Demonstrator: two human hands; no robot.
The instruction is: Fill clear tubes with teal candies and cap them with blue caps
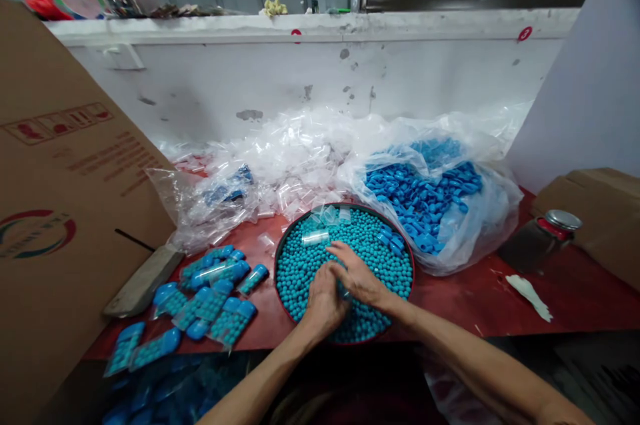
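A round dark tray (280, 245) on the red table holds a heap of small teal balls (370, 245) and a few clear empty tubes (316, 237). Both my hands meet over the balls. My left hand (323, 302) is closed with its fingers curled together against my right hand. My right hand (356, 275) lies over the balls with fingers bent, pinched toward the left hand; what they hold between them is hidden. Several filled tubes with blue caps (215, 298) lie left of the tray.
A clear bag of blue caps (425, 192) sits behind the tray at right, a heap of clear empty tubes (300, 152) behind it. A large cardboard box (55, 212) stands at left, another box (595, 212) and a dark jar (540, 238) at right.
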